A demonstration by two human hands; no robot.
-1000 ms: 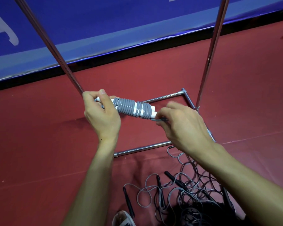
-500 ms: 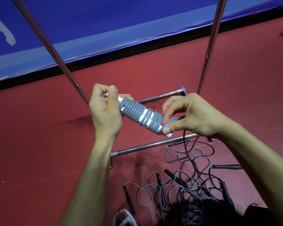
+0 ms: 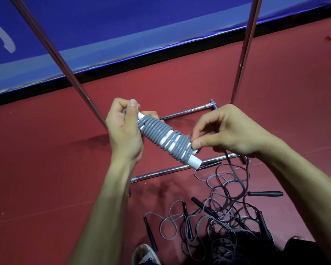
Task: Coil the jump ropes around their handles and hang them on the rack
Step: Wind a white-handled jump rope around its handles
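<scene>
A jump rope with white handles (image 3: 194, 161) is wound tight in grey cord coils (image 3: 161, 134), held tilted in the middle of the head view. My left hand (image 3: 123, 129) grips the upper left end of the bundle, thumb up. My right hand (image 3: 225, 131) pinches the cord at the lower right end of the coils. The chrome rack (image 3: 246, 46) stands behind, its base bars (image 3: 161, 173) on the floor below my hands.
A tangle of grey and black jump ropes (image 3: 227, 217) with black handles lies on the red floor at the lower right. A shoe (image 3: 144, 255) shows at the bottom edge. A blue padded wall (image 3: 122, 35) runs along the back.
The bundle has tilted so its right end points down. My right hand shifted from the handle tip to pinching the cord at the last coils.
</scene>
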